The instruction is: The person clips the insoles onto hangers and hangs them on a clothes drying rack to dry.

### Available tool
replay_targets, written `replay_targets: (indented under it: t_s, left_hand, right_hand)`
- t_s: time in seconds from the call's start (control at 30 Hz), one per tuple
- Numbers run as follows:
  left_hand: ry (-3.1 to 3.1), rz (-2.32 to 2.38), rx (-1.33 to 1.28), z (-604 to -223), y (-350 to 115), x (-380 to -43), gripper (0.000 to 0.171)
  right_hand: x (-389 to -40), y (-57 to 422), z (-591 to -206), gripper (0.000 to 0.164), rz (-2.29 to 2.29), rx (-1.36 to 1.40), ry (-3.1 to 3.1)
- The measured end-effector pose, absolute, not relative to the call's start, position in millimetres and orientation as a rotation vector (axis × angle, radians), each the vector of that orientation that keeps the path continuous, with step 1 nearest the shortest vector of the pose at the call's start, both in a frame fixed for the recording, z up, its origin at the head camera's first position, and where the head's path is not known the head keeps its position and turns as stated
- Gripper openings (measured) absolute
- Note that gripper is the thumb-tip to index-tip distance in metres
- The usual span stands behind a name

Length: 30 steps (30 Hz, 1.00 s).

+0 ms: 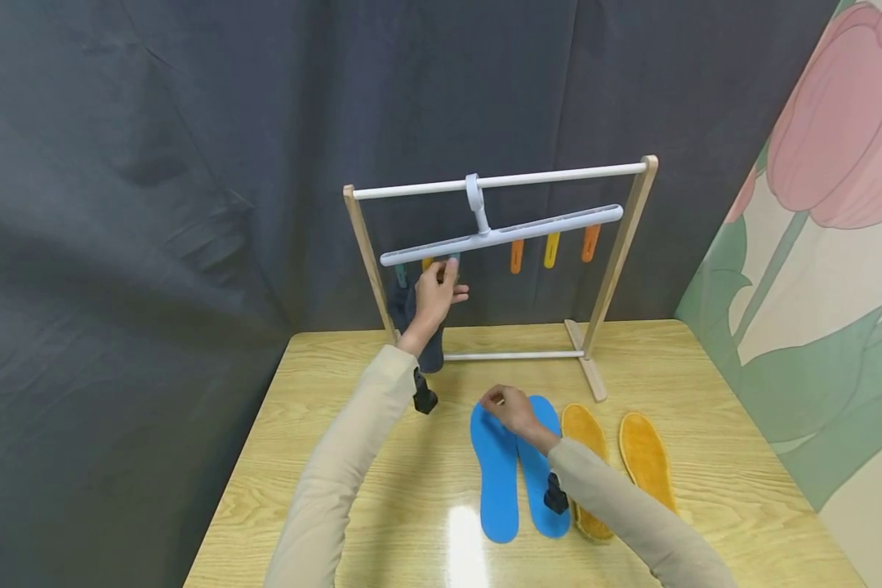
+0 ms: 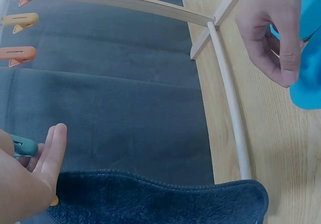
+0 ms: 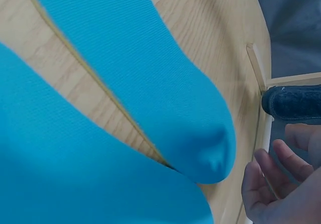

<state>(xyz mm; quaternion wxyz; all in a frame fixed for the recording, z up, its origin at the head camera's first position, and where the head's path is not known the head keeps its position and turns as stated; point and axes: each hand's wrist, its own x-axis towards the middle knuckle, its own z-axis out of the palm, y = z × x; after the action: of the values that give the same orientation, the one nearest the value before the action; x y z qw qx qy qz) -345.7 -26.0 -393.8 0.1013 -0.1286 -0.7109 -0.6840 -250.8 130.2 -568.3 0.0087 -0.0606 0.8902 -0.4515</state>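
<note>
My left hand (image 1: 435, 296) is raised to the left half of a pale hanger (image 1: 551, 227) and pinches a teal clip (image 2: 24, 146) between thumb and fingers. Beside it hang dark navy fuzzy insoles (image 2: 160, 199), below another teal clip (image 1: 400, 276) and a yellow clip (image 1: 427, 264). Lower down, my right hand (image 1: 513, 408) hovers over the toe end of a blue insole (image 1: 498, 490), its fingers loosely curled with nothing between them. A second blue insole (image 1: 535, 474) lies right alongside, partly covered by my right arm.
The hanger hooks over the white bar (image 1: 559, 176) of a wooden rack (image 1: 621, 253). Orange clips (image 1: 517, 256) and a yellow clip (image 1: 551, 250) dangle from its right half. Two orange-yellow fuzzy insoles (image 1: 645, 457) lie at the right on the wooden table (image 1: 265, 523).
</note>
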Motion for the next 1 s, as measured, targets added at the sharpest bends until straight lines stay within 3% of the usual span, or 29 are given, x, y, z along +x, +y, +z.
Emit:
replay_targets:
  t_s: [0.47,0.83,1.0]
  left_hand:
    - [-2.071,-2.067,-0.402,-390.9,-26.3,-345.8,0.048]
    - [-2.025,-2.128,-0.330,-391.0,-22.3,-345.9,0.063]
    - [-2.013,-2.099,-0.304,-391.5,-21.7,-344.7,0.062]
  right_hand:
    - [-248.2,137.6,-581.0,0.014,-1.310,-0.185,2.837]
    - [-244.0,139.2,-591.5,0.019,-1.209,-0.111,2.876]
    - [-242.3,139.7,-593.2,0.020,-1.166,-0.104,2.900]
